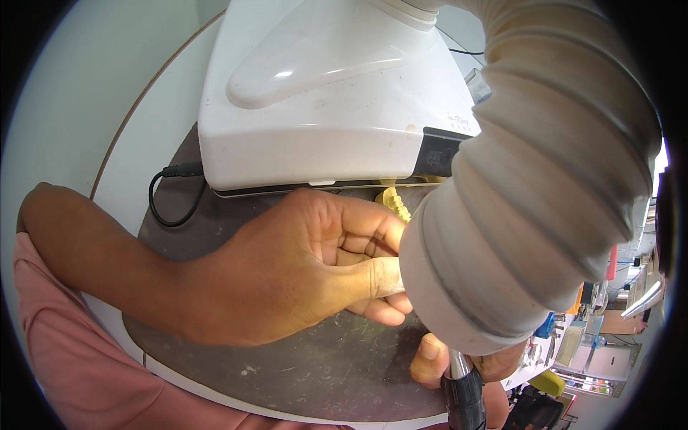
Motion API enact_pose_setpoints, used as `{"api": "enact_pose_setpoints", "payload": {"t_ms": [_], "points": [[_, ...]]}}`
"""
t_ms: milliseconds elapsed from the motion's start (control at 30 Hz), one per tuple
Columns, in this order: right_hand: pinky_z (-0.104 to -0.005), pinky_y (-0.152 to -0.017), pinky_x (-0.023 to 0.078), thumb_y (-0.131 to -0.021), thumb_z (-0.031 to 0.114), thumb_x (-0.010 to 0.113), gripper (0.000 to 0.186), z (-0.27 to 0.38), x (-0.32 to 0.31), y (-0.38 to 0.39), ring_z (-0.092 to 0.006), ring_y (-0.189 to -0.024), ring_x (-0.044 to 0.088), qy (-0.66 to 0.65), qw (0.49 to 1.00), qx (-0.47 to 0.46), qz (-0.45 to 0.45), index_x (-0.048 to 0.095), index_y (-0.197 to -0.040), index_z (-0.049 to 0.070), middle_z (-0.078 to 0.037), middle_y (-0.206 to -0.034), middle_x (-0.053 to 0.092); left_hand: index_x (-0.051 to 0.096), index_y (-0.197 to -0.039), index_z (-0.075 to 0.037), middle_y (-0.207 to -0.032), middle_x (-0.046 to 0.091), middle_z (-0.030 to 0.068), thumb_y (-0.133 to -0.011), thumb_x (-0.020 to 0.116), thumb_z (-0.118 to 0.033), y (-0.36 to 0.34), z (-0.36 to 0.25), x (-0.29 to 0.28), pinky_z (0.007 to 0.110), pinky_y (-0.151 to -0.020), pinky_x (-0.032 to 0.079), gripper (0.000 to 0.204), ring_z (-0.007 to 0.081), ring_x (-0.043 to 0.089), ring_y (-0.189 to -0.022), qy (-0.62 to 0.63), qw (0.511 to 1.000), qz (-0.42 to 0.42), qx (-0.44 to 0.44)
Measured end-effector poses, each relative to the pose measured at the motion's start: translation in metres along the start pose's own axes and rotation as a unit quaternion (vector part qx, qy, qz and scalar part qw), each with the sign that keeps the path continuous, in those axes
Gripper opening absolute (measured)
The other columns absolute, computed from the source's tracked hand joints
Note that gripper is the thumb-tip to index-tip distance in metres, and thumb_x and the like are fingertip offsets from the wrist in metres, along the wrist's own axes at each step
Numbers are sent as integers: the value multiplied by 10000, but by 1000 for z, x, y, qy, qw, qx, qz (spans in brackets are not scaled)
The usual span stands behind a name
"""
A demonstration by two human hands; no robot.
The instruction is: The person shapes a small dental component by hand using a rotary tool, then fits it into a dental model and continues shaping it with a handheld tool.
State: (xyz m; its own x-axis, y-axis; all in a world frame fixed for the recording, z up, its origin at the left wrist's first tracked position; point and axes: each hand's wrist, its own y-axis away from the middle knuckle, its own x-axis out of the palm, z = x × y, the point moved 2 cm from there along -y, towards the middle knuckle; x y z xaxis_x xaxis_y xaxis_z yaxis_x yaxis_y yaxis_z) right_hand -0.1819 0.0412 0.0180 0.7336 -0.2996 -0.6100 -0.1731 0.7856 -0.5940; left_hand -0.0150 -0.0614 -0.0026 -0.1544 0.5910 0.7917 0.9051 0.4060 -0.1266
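My left hand [287,269] reaches in from the left with its fingers curled and its thumb pressed toward them. Whatever it pinches is hidden behind the wide end of a white ribbed suction hose [548,150]. Below that hose mouth, my right hand [428,362] grips a rotary handpiece [463,390] with a black body and a metal nose. The hose covers the handpiece's tip and most of the right fingers. Just beyond my left fingers, a yellow dental cast [393,201] with tooth shapes rests on the dark mat [287,376], partly hidden by the hose.
A white dust-extractor-like machine [322,107] with a dark panel [436,153] fills the back of the table. Its black cable [175,223] loops at the left. The hose arches over the right side. Farther right lies a cluttered bench [552,344].
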Motion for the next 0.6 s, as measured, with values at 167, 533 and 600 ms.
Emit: {"api": "enact_pose_setpoints", "payload": {"t_ms": [167, 533, 600], "points": [[-330, -636, 558, -695, 127, 785, 330, 2, -6, -5, -245, -700, 689, 3, 1000, -3, 0, 590, -918, -19, -153, -780, 676, 603, -1043, 5, -938, 600, 35, -941, 537, -115, 1, -31, 20, 251, -836, 536, 170, 95, 596, -885, -133, 976, -107, -134], [-348, -649, 569, -652, 118, 806, 393, -9, 10, 12, -259, -702, 698, -33, 983, -117, -141, 569, -927, -31, -176, -802, 678, 606, -1037, 5, -944, 603, 37, -945, 527, -100, 8, -18, 11, 243, -823, 537, 160, 97, 599, -883, -104, 990, -63, -68], [-349, -649, 570, -645, 122, 811, 408, -5, 3, 7, -259, -701, 699, -24, 995, -82, -50, 556, -925, -30, -178, -800, 677, 606, -1042, 6, -947, 605, 38, -944, 528, -94, 11, -17, 8, 242, -824, 537, 160, 97, 600, -884, -97, 990, -76, -68]]}}
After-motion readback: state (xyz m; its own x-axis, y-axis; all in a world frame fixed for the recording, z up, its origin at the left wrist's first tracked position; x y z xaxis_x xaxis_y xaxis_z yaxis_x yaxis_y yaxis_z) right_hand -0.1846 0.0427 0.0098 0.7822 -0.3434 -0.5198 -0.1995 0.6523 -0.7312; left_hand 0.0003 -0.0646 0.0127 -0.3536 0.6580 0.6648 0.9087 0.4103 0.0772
